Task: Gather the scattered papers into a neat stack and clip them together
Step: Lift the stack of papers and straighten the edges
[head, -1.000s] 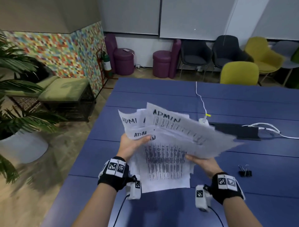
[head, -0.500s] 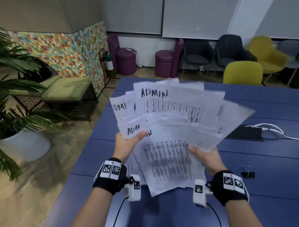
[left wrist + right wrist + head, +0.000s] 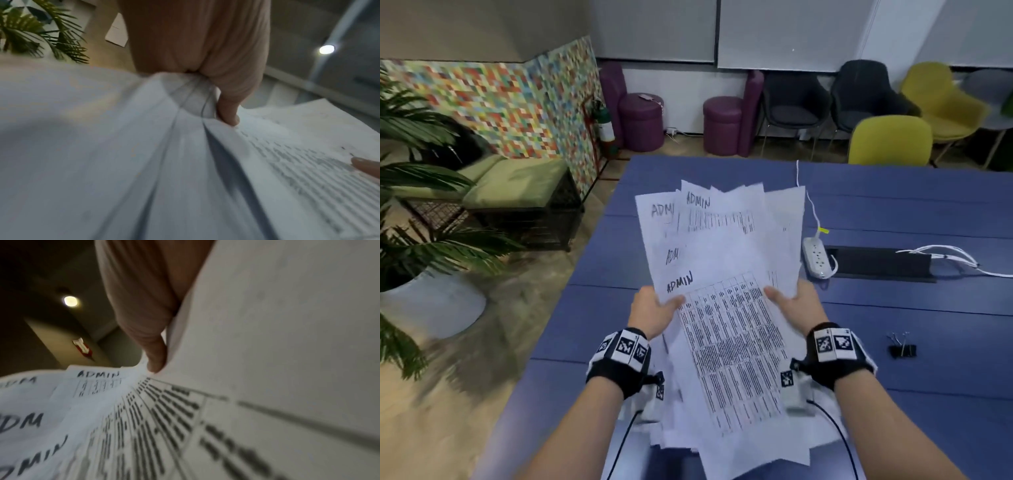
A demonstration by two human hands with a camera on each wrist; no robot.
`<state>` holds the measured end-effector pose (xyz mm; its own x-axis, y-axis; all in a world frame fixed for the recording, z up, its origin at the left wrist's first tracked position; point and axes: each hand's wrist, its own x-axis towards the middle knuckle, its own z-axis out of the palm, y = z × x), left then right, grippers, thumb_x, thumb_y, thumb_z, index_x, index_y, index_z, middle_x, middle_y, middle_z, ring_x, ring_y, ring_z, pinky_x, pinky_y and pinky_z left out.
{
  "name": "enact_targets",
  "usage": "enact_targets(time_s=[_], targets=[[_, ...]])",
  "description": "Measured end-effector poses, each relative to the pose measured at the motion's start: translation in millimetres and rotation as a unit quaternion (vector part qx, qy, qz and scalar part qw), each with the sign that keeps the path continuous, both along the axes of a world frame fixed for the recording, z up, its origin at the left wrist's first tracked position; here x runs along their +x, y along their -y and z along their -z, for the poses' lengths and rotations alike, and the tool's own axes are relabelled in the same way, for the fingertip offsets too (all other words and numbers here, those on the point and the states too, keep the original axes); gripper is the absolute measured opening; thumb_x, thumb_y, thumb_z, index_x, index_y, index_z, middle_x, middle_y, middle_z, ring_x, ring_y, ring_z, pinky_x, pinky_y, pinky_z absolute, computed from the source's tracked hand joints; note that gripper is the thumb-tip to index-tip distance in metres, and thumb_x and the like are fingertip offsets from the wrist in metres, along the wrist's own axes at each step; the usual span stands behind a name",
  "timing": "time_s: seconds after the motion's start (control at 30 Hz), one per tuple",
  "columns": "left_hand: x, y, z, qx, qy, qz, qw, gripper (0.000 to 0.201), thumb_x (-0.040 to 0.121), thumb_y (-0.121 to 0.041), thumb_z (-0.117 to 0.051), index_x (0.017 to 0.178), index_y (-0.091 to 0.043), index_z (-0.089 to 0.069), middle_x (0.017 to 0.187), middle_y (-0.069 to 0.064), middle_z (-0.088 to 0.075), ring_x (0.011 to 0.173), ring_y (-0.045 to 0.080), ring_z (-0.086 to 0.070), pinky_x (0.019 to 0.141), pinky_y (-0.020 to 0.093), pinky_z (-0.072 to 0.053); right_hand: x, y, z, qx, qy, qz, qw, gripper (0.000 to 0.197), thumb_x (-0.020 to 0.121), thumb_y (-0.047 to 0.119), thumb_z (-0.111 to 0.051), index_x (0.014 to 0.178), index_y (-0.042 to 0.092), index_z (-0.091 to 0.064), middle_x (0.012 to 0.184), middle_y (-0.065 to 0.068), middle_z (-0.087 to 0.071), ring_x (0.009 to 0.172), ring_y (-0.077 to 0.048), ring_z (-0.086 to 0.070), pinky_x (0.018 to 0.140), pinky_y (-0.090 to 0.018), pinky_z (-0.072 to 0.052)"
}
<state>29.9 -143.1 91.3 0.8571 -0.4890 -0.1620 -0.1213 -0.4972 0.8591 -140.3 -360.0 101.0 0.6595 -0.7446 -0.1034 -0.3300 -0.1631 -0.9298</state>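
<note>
Several white printed papers (image 3: 726, 308), headed ADMIN, are held up over the blue table (image 3: 893, 394) as a loose, uneven bundle. My left hand (image 3: 654, 308) pinches the bundle's left edge, thumb on top. My right hand (image 3: 794, 301) pinches its right edge the same way. The left wrist view shows the papers (image 3: 144, 162) bunched under my left hand (image 3: 222, 104). The right wrist view shows the papers (image 3: 185, 426) under the thumb of my right hand (image 3: 156, 356). A black binder clip (image 3: 902, 348) lies on the table to the right of my right wrist.
A white power strip (image 3: 815, 257) with its cord lies beyond the papers, beside a black cable slot (image 3: 880, 264) with white cables. A yellow chair (image 3: 890, 141) stands at the table's far edge. A potted plant (image 3: 421, 240) and a green bench (image 3: 517, 185) stand to the left.
The fanned-out sheets have swung together into a narrower, more upright bundle. My hands have come closer to each other, and both still hold the bundle's edges.
</note>
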Motion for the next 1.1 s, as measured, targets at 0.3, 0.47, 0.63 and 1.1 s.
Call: enact_targets(time_s=[0.3,0.47,0.63,1.1], targets=[[-37.0,-55.3,94.1,0.142,-0.162,-0.142,0.966,0.061,0.083,-0.045,-0.065,0.108,0.010,-0.059,0.103,0.025,-0.067,0.085,0.031,-0.063,0.071,0.035,-0.047,-68.8,-57.8,94.9,0.262,-0.236,-0.136,0.926,0.087,0.042,0.058,-0.086,0.111,0.009,-0.066,0.109,-0.002,-0.071,0.101,-0.020,-0.066,0.096,-0.037,-0.049],[-52.0,-73.0,109.8,0.118,-0.204,-0.205,0.950,0.048,0.089,-0.032,-0.061,0.119,0.007,-0.059,0.121,0.025,-0.061,0.109,0.038,-0.060,0.084,0.035,-0.045,-98.9,-77.9,110.3,0.218,-0.348,-0.205,0.888,0.057,0.066,0.044,-0.081,0.110,0.016,-0.060,0.110,0.005,-0.062,0.102,-0.016,-0.057,0.090,-0.026,-0.043],[-44.2,-65.3,95.8,0.173,-0.193,-0.200,0.945,0.042,0.081,-0.027,-0.071,0.111,0.001,-0.062,0.114,0.020,-0.065,0.105,0.035,-0.062,0.082,0.035,-0.051,-82.6,-60.3,118.4,0.078,-0.396,-0.086,0.911,0.046,0.060,0.039,-0.085,0.095,0.014,-0.070,0.098,-0.005,-0.072,0.085,-0.022,-0.065,0.077,-0.029,-0.052],[-59.8,-57.2,92.5,0.179,-0.235,-0.212,0.931,0.028,0.079,-0.019,-0.069,0.087,-0.002,-0.047,0.081,0.006,-0.054,0.076,0.023,-0.056,0.071,0.032,-0.047,-103.8,-54.2,139.0,0.370,-0.223,0.137,0.892,0.083,0.066,0.044,-0.081,0.133,0.007,-0.050,0.123,-0.011,-0.062,0.102,-0.028,-0.063,0.082,-0.036,-0.051]])
